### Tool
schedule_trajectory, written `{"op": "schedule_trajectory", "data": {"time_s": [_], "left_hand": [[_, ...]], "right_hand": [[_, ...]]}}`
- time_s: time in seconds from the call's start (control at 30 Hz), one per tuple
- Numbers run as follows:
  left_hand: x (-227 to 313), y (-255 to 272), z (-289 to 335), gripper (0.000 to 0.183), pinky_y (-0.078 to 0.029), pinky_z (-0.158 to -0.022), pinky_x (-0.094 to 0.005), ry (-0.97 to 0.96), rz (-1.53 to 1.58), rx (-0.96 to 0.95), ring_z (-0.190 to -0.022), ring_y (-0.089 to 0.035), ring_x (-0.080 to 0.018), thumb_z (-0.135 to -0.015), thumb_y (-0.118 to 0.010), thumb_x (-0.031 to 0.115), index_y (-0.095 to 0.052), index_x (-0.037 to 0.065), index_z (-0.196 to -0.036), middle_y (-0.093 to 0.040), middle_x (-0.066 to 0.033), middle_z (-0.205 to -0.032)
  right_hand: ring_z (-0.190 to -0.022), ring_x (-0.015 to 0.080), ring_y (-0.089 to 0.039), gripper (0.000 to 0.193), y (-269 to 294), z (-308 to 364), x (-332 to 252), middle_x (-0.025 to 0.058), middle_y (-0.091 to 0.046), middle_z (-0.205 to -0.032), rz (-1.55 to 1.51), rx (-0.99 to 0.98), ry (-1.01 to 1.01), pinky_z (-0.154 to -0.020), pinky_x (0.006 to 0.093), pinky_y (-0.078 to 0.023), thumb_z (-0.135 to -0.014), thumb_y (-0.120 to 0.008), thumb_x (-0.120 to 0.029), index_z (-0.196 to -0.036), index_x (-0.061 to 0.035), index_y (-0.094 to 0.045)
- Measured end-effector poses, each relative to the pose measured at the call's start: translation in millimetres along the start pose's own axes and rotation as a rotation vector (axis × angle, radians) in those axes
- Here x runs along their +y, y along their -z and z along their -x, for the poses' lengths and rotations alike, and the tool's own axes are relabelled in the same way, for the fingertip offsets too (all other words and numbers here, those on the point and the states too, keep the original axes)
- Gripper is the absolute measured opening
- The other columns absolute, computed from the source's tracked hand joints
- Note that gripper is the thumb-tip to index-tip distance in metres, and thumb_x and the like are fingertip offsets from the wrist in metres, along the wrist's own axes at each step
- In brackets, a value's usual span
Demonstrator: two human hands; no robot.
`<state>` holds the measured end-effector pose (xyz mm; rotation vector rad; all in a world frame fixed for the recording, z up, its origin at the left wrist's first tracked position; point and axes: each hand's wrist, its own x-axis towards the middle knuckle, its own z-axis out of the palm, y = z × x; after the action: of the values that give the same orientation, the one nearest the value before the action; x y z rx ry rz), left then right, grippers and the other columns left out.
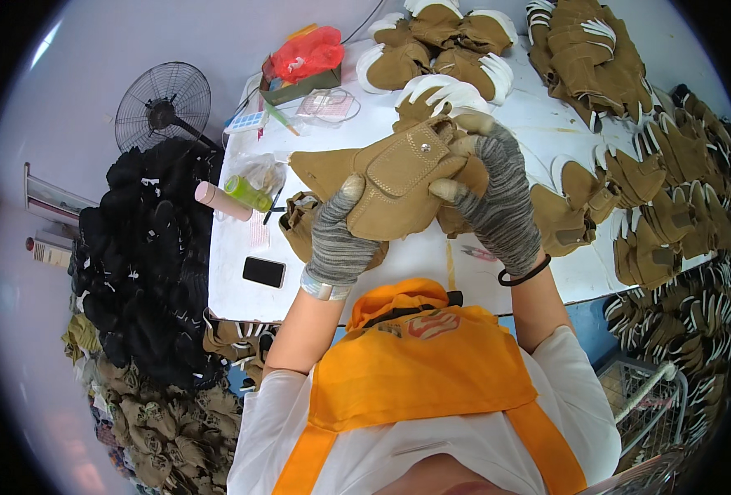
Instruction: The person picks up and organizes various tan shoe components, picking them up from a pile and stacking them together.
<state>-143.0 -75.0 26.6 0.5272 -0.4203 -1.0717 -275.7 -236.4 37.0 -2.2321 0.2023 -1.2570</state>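
Note:
Both hands hold a brown suede shoe upper (398, 177) above the white table, its flap with pale stitching and a small round metal stud facing up. My left hand (342, 235), in a grey fingerless glove, grips its near left edge with the thumb on top. On the other side, my right hand (497, 186), gloved the same way, closes on the flap end with thumb and fingers. Another brown upper (299, 223) lies on the table partly behind my left hand. Just beyond the held piece sits an upper with white lining (444, 97), partly covered.
On the white table (299, 301) are a black phone (264, 272), a pink bottle (223, 200), a green bottle (248, 194) and a box with a red bag (303, 62). Stacked brown uppers (596, 58) fill the back right. Black pieces (155, 256) heap left, below a fan (163, 107).

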Motion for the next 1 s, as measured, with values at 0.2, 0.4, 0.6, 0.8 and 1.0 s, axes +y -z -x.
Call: {"op": "schedule_trajectory", "data": {"time_s": [0.2,0.4,0.6,0.8,1.0], "left_hand": [[-7.0,-15.2,2.6,0.056,-0.044,-0.098,-0.0460,-0.236,-0.130,0.123,-0.115,-0.051,-0.0315,-0.088,-0.061,0.023,-0.035,-0.003,-0.131,-0.049,-0.0193,-0.126],[-4.2,9.2,1.9,0.059,-0.041,-0.101,-0.0486,-0.236,0.009,0.073,-0.117,-0.049,-0.0321,-0.088,-0.060,0.028,-0.035,-0.003,-0.132,-0.046,-0.0185,-0.129],[-5.6,15.0,3.7,0.067,-0.038,-0.104,-0.0452,-0.239,0.003,0.089,-0.120,-0.046,-0.0299,-0.082,-0.068,0.032,-0.035,0.001,-0.133,-0.044,-0.0159,-0.132],[-6.3,43.9,8.8,0.056,-0.036,-0.105,-0.0500,-0.269,-0.043,-0.081,-0.116,-0.049,-0.0313,-0.081,-0.067,0.039,-0.047,0.008,-0.123,-0.055,-0.0121,-0.118],[-13.6,46.7,9.7,0.037,-0.045,-0.096,-0.0412,-0.279,-0.037,-0.195,-0.107,-0.055,-0.0246,-0.087,-0.061,0.024,-0.049,0.004,-0.117,-0.056,-0.0116,-0.113]], "right_hand": [[-0.083,0.0250,-0.056,0.036,-4.0,16.9,-3.1,0.0075,-0.057,-0.093,0.006,0.094,-0.116,-0.073,0.0348,-0.046,-0.066,-0.079,-0.012,-0.091,-0.0081,-0.054],[-0.068,0.0201,-0.055,0.023,-5.5,17.4,-16.0,0.0044,-0.056,-0.079,-0.048,0.143,-0.073,-0.063,0.0288,-0.047,-0.074,-0.075,-0.010,-0.087,-0.0092,-0.055],[-0.069,0.0213,-0.058,0.028,-2.4,29.2,-13.7,0.0057,-0.059,-0.080,0.034,0.122,0.001,-0.064,0.0303,-0.048,-0.071,-0.078,-0.015,-0.089,-0.0084,-0.057],[-0.073,0.0200,-0.057,0.035,-4.1,27.7,-10.5,0.0066,-0.058,-0.086,0.133,0.236,0.186,-0.069,0.0283,-0.047,-0.073,-0.077,-0.019,-0.097,-0.0030,-0.057],[-0.082,0.0238,-0.058,0.039,-4.7,27.2,-8.6,0.0075,-0.059,-0.091,0.190,0.256,0.128,-0.074,0.0322,-0.045,-0.074,-0.076,-0.025,-0.099,-0.0023,-0.057]]}}
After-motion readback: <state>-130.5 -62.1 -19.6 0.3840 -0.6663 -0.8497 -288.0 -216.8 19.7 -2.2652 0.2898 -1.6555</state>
